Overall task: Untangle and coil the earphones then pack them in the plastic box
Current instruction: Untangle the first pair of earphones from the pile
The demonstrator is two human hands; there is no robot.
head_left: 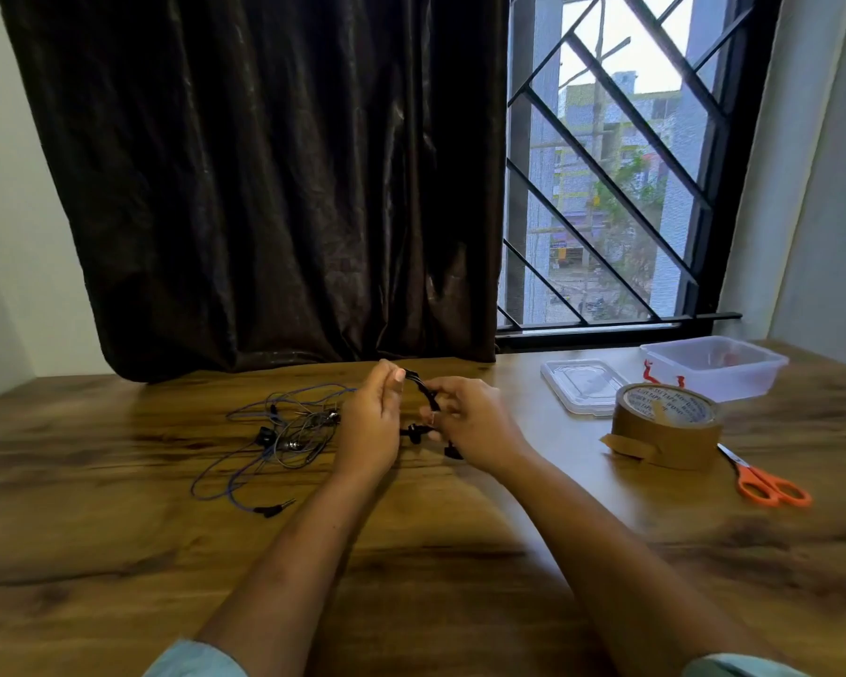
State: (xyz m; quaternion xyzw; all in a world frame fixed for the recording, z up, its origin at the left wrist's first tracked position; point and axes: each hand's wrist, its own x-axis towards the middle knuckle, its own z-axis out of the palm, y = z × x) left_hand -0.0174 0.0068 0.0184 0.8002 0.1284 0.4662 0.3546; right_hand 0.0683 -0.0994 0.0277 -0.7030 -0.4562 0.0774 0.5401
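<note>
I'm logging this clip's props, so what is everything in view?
black earphones: one, black, between both hands
tangled earphones: one heap, blue-grey, table, left of hands
plastic box: one, clear, table's far right
lid: one, clear, beside the plastic box
tape roll: one, brown, before the lid
scissors: one, orange-handled, right of tape roll
table: one, brown wood
curtain: one, dark brown, behind table
window: one, black grille, right of curtain
left hand: one, pinching black earphones
right hand: one, gripping black earphones

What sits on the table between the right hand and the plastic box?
Head view: the clear lid lies flat between the right hand and the plastic box; the brown tape roll stands just nearer the camera.
</note>
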